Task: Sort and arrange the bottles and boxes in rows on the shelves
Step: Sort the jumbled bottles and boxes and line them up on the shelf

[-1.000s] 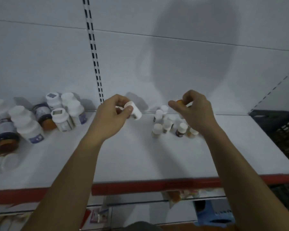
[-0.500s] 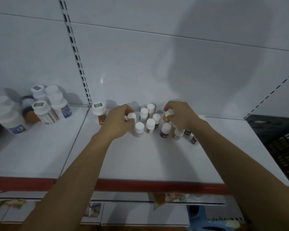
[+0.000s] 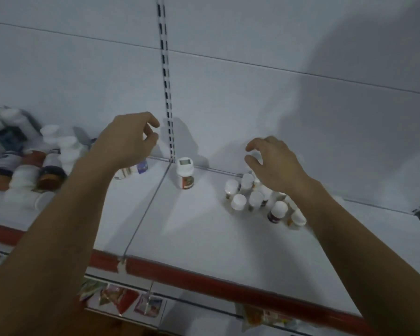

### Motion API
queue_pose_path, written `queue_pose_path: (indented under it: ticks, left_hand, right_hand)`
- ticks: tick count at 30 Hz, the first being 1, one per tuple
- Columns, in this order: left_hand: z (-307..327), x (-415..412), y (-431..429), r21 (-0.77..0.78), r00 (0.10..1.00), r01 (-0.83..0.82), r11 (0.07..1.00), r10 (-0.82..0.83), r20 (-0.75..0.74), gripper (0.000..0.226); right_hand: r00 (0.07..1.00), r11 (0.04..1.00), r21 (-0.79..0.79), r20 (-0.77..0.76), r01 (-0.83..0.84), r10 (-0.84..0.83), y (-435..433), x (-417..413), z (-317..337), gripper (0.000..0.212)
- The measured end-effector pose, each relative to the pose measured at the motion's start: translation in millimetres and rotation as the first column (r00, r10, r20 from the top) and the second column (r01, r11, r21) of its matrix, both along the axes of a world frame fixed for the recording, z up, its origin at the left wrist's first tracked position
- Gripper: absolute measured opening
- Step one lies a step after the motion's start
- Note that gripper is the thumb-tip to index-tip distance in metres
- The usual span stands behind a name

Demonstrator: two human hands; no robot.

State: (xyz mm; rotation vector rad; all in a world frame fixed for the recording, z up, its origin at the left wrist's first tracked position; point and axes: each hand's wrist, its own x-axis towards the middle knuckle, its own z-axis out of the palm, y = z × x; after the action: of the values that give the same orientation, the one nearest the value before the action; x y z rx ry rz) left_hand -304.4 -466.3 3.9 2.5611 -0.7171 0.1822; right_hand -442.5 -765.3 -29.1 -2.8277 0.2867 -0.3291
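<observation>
White shelf (image 3: pixel 204 234) with red front lip, head view. Left hand (image 3: pixel 129 141) raised beside slotted upright (image 3: pixel 166 93), fingers loosely curled, empty. Right hand (image 3: pixel 274 161) spread loose over cluster of small white-capped bottles (image 3: pixel 255 198), gripping none. Orange-labelled bottle (image 3: pixel 185 174) upright between hands; bigger bottles (image 3: pixel 34 166) crowded far left.

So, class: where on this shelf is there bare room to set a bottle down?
Bare shelf runs from the lone bottle and small bottles forward to the red edge; also the gap between them. Crowded: the big bottles at left.
</observation>
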Motion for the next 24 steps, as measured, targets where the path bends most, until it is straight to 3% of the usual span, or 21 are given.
queue_pose_path:
  ticks: [3,6,8,9,11,15,17,21,24]
  left_hand:
    - [-3,18,47,0.049,0.996,-0.092,0.995,0.091,0.022,0.024]
    - [-5,27,85,0.063,0.990,-0.143,0.988,0.142,0.008,0.024]
    - [-7,34,109,0.086,0.988,-0.151,0.985,0.152,-0.015,0.025]
    - [-7,38,122,0.096,0.989,-0.139,0.986,0.143,-0.029,0.026]
    - [-7,48,146,0.106,0.992,-0.093,0.990,0.101,-0.071,0.027]
    - [-11,71,184,0.110,0.992,-0.057,0.992,0.068,-0.106,0.027]
    - [-12,84,196,0.069,0.995,-0.043,0.997,0.048,-0.083,0.027]
    - [-13,112,220,0.086,0.999,-0.032,0.996,0.036,-0.037,0.022]
    - [-13,125,236,0.171,0.994,0.034,0.985,-0.016,-0.104,0.024]
  right_hand:
    - [0.987,0.988,-0.011,0.041,-0.155,0.155,49,35,4,0.036]
    - [0.932,0.954,0.091,-0.205,-0.287,0.300,96,71,-3,0.058]
    - [0.880,0.949,0.064,-0.359,-0.308,0.309,120,93,-16,0.051]
    - [0.886,0.954,0.042,-0.361,-0.298,0.293,130,103,-22,0.041]
    - [0.930,0.964,0.049,-0.256,-0.260,0.263,149,120,-26,0.030]
    - [0.965,0.974,0.034,-0.131,-0.223,0.226,180,151,-25,0.033]
    - [0.980,0.983,-0.045,-0.101,-0.175,0.170,192,159,-21,0.035]
    - [0.961,0.963,-0.234,0.205,-0.135,0.185,231,164,6,0.032]
    - [0.931,0.909,-0.264,0.082,-0.323,0.355,269,180,8,0.033]
